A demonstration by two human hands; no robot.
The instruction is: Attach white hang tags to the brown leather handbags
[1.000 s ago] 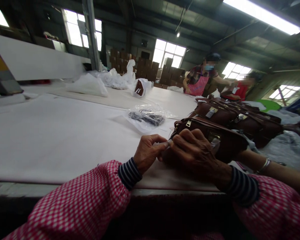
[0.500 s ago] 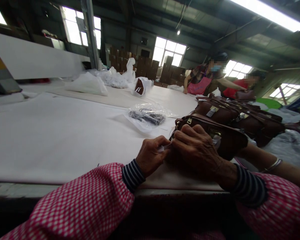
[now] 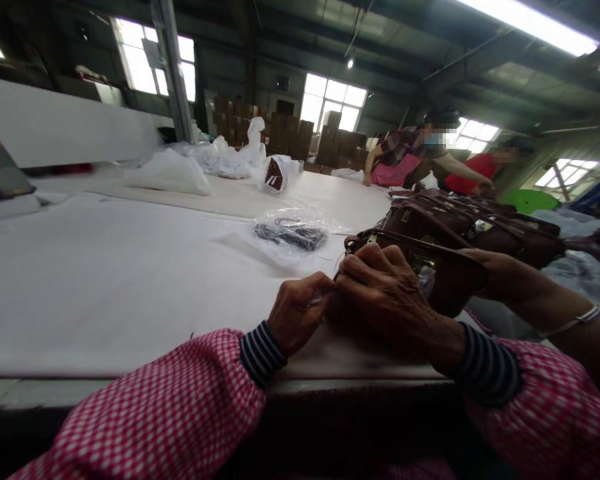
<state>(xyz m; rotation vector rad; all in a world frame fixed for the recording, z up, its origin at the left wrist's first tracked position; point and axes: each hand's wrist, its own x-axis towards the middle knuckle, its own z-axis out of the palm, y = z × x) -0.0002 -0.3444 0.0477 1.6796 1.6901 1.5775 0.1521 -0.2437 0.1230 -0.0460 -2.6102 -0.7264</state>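
Observation:
A dark brown handbag (image 3: 453, 287) with a gold zip pull and a metal clasp stands at the table's near right. My right hand (image 3: 387, 300) lies against its left front, fingers curled round that end. Close beside it, my left hand (image 3: 303, 310) is closed in a pinch by the bag's lower left corner. A small pale bit shows between its thumb and fingers, too small to name. The fingertips of both hands meet there, and my right hand hides much of the bag's front. Another person's hand (image 3: 493, 273), with a bracelet on the wrist, touches the bag's right end.
More brown handbags (image 3: 510, 233) are bunched behind, beside clear plastic wrapping (image 3: 580, 277). A dark item in a clear plastic bag (image 3: 293, 233) lies mid-table. Farther back are a wrapped brown bag (image 3: 274, 175) and white plastic sheets (image 3: 170, 172). Two people (image 3: 400, 157) work across the table.
The other person's hand has come up onto the right end of the handbag. My hands stay at the same corner, and the pale strip in my left hand shows less. The view has shifted slightly.

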